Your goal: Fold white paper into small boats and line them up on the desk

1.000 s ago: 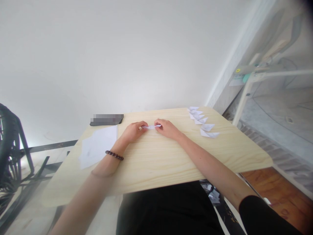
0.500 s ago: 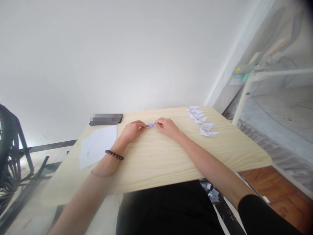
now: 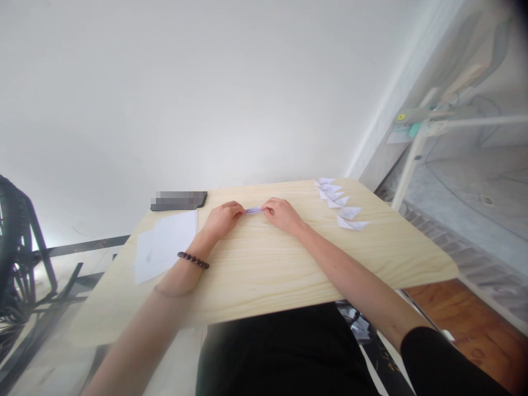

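Observation:
Between my two hands, over the middle of the wooden table (image 3: 264,269), is a narrow strip of folded paper (image 3: 253,210), whitish with a violet tint. My left hand (image 3: 225,218) pinches its left end, fingers closed. The right end is pinched by the closed fingers of my right hand (image 3: 282,213). Both fingertips cover the ends of the strip, so its full shape is hidden. To the right, several folded white paper pieces (image 3: 339,202) with pointed tips stand in a slanting row, apart from my hands.
White paper sheets (image 3: 165,242) lie in a loose stack left of my left forearm. Behind them sits a dark flat object (image 3: 179,201), partly blurred out. A white wall (image 3: 264,93) rises behind the table. A black chair (image 3: 20,247) stands at the far left.
Almost nothing has moved. Both hands keep their pinch on the folded paper, which shows slightly more of its length between the fingers.

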